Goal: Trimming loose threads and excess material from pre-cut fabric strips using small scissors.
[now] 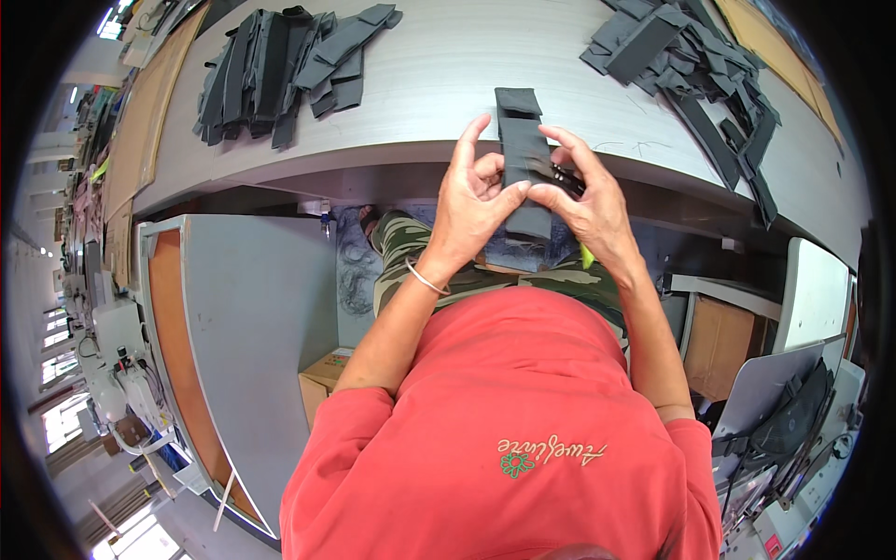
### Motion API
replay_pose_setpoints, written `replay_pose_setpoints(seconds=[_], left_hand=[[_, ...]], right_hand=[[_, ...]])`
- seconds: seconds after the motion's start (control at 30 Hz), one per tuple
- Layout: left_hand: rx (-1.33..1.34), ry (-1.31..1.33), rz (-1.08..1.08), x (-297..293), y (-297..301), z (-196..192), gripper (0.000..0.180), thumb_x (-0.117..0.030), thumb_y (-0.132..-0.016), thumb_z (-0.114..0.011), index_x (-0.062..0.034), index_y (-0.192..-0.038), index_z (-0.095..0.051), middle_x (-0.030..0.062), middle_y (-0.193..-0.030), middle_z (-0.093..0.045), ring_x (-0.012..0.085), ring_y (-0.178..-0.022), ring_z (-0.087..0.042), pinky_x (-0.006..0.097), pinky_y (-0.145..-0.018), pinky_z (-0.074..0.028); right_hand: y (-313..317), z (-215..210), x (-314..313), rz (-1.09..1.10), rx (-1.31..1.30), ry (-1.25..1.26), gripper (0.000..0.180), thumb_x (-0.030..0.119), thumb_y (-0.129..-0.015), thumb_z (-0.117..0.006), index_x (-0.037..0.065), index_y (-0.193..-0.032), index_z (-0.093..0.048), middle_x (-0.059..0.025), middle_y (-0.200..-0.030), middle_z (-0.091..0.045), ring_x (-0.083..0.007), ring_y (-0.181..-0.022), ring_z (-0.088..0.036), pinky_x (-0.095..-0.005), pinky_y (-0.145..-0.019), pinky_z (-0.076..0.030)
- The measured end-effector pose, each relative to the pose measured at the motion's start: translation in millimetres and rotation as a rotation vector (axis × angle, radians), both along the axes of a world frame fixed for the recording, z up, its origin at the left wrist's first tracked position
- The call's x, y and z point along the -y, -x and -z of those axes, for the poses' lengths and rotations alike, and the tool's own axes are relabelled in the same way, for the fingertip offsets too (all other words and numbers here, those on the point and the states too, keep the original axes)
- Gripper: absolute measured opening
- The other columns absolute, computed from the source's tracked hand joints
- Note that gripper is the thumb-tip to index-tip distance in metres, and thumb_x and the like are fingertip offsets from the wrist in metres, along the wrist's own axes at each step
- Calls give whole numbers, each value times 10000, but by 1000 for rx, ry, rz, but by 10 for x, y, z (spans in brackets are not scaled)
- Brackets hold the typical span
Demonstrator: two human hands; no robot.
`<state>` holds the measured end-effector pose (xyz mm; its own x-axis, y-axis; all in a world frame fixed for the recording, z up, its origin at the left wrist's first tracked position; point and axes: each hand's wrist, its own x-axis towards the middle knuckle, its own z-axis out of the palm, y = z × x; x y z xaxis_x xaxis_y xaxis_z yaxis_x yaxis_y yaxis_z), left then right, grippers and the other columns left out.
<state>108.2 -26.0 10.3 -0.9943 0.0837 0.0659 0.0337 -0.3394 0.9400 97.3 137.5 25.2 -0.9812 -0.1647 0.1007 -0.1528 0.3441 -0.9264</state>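
A dark grey fabric strip (520, 140) hangs over the table's near edge, its far end lying on the tabletop. My left hand (474, 194) is closed on the strip's left side, thumb on top and index finger raised. From the right, my right hand (590, 201) meets the strip with its thumb close to the left thumb. Tucked in its fingers is a small dark tool that looks like thread snips (566, 177), partly hidden and blurred. A yellow-green end shows below that palm.
Piles of similar grey strips lie on the pale table (448, 70): one left pile (266, 70) and one right pile (686, 70). A grey cabinet (257, 289) stands at left below the table. Cardboard boxes (723, 345) sit low on both sides.
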Motion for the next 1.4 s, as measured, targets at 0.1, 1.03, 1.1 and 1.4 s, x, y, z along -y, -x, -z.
replay_pose_setpoints(seconds=[0.1,1.03,1.1,1.4], left_hand=[[-51,385,25,48,-5,33,603,-76,-930,-573,-20,-1442,-258,46,-909,-630,86,-807,-560,220,-743,-464],[-16,164,-109,-14,885,-51,394,-163,-805,-723,29,-1024,-458,162,-904,-675,217,-796,-680,285,-766,-524],[-9,244,-129,-69,996,88,442,-187,-776,-741,48,-1021,-458,169,-876,-674,195,-771,-675,276,-720,-525],[-57,462,-242,-187,1115,448,548,-346,-717,-775,47,-970,-490,126,-780,-652,167,-692,-626,294,-644,-504]], right_hand=[[14,99,27,-13,147,144,525,159,-810,-732,138,-1297,-538,-52,-995,-604,-144,-931,-574,-279,-809,-479],[278,148,-302,267,-36,-13,220,127,-848,-650,139,-1066,-684,-47,-841,-669,-124,-720,-586,-262,-668,-458],[302,124,-318,276,-75,-59,233,151,-845,-661,157,-1077,-681,-66,-861,-671,-157,-735,-611,-281,-685,-471],[450,244,-379,189,-394,-573,159,177,-823,-658,158,-979,-687,-33,-815,-664,-244,-757,-627,-380,-666,-463]])
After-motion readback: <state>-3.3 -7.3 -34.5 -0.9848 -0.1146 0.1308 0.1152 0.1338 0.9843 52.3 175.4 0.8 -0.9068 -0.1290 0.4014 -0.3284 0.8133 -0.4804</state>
